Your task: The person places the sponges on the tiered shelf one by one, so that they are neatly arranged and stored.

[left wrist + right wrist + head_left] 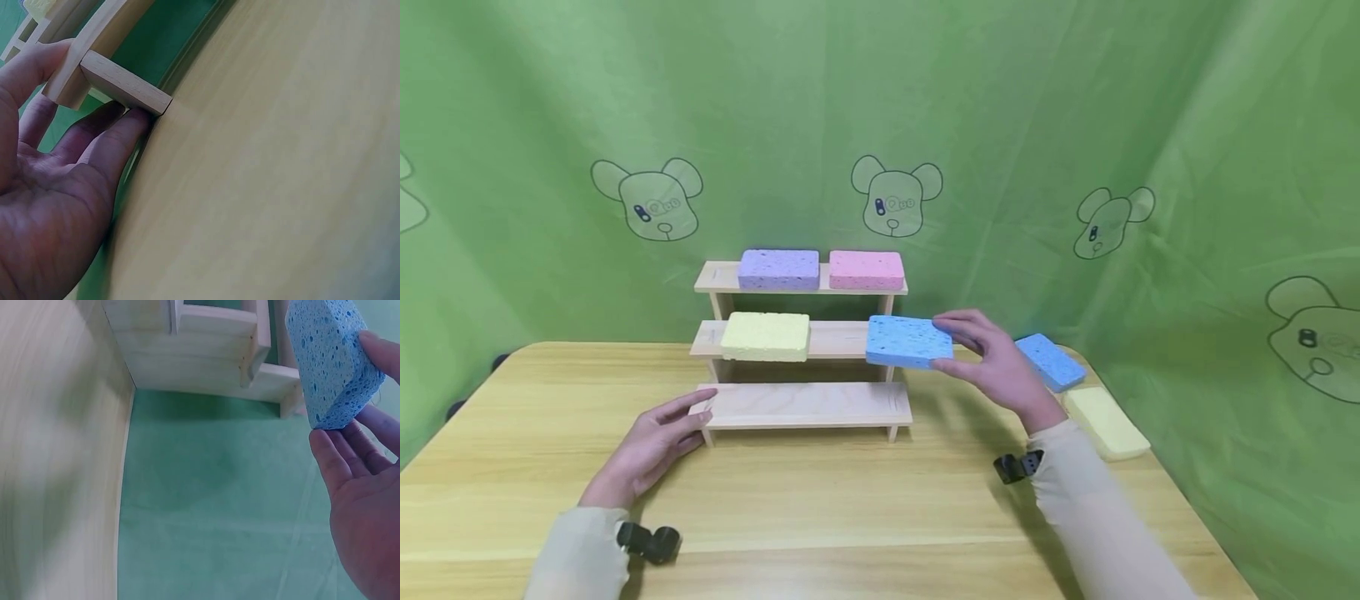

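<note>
My right hand (1000, 367) pinches a blue sponge (908, 341) by its right end, thumb in front and fingers behind. That sponge overlaps the right end of the middle tier in the head view; in the right wrist view its pitted face (325, 356) shows beside the tiers. My left hand (651, 446) holds the left end of the three-tier wooden rack's bottom board (805, 406). In the left wrist view, its fingers (119, 144) lie against the short leg (128, 84), the thumb at the board's edge. A yellow sponge (766, 337) lies on the middle tier's left part.
On the top tier sit a purple sponge (779, 269) and a pink sponge (867, 270). Another blue sponge (1051, 362) and another yellow sponge (1107, 423) lie at the table's right edge. Green curtains (1000, 125) hang behind and at the sides of the wooden table (820, 517).
</note>
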Tool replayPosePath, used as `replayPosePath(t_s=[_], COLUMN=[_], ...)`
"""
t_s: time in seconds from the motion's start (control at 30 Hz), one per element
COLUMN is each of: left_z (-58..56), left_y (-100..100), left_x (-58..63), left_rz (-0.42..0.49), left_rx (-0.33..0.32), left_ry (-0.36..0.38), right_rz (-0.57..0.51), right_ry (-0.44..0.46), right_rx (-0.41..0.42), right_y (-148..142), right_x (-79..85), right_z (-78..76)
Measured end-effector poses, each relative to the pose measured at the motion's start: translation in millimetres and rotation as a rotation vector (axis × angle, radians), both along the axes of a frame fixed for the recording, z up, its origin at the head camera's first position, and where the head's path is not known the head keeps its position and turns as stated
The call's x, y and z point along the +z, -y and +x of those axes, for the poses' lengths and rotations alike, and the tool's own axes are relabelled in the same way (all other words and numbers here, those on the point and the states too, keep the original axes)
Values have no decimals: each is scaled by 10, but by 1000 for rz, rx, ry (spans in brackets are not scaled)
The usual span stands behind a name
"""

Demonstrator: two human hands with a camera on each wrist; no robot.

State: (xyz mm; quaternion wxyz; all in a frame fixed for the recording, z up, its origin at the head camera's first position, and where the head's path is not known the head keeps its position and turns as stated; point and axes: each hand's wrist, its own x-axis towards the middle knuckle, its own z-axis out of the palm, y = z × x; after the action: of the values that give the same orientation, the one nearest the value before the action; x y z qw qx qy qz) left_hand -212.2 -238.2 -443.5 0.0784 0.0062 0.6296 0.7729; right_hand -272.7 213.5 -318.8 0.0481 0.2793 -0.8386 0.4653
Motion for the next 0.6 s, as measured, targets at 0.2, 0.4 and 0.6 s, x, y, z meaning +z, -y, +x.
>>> replayPosePath(t_s=[0.2,0.4,0.6], left_z=[-2,-15,-12], left_y=[-17,-21,-5], left_x=[-6,-26,-16], left_rz=[-3,-1,-10], left_rx=[-4,-8,-9], left_ry=[-5,-3,-5], right_rz=[-40,-41,-30], right_ry=[-7,-20,-6], right_rx=[16,29,38], right_y=[45,155,327], right_x=[-202,-269,-220], right_z=[-200,-307,-321])
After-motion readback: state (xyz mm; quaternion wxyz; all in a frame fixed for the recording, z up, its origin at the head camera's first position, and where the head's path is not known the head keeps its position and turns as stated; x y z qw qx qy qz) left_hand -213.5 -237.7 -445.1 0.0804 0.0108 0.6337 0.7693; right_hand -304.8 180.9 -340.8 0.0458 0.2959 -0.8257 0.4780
